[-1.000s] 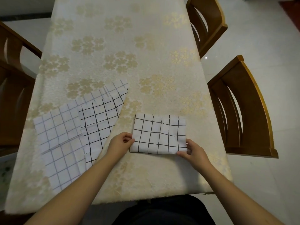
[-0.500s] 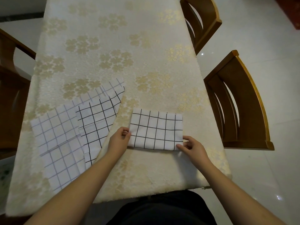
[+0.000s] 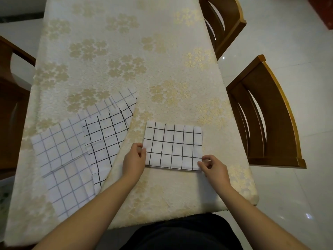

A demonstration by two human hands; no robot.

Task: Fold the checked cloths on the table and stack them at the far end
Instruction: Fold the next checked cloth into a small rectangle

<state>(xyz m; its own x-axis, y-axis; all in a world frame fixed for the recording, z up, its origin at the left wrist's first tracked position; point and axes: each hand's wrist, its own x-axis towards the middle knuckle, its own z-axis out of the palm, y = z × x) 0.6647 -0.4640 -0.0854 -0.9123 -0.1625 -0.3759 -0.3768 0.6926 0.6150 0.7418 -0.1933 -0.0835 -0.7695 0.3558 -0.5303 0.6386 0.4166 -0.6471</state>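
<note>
Folded white cloth with a bold black grid (image 3: 173, 146) lies flat on the tabletop (image 3: 126, 51), near the front edge, right of centre. It forms a neat rectangle, long side running left to right.

Left hand (image 3: 134, 160) is at the cloth's left edge. Its fingers (image 3: 139, 147) are curled and pinch that edge about halfway along it.

Right hand (image 3: 214, 166) is at the near right corner. Its fingers (image 3: 202, 162) pinch the corner, thumb on top of the fabric.

Two more cloths sit to the left, unfolded and overlapping:
- White cloth with a thin grey grid (image 3: 61, 156) is spread wide towards the tabletop's left side, creased, with one corner reaching up towards the centre.
- White cloth with a black grid (image 3: 106, 138) lies on top of the grey-grid one, rotated. Its right edge is just beside the left hand; cannot tell if they touch.

The tabletop is covered with a cream cloth carrying a gold flower pattern. Its far end holds no stack of cloths yet.

Two brown wooden chairs with curved slatted backs stand along the right side: near one (image 3: 266, 114), far one (image 3: 221, 20). Part of another wooden chair (image 3: 10, 87) shows on the left. The floor is glossy white tile (image 3: 297, 42).
</note>
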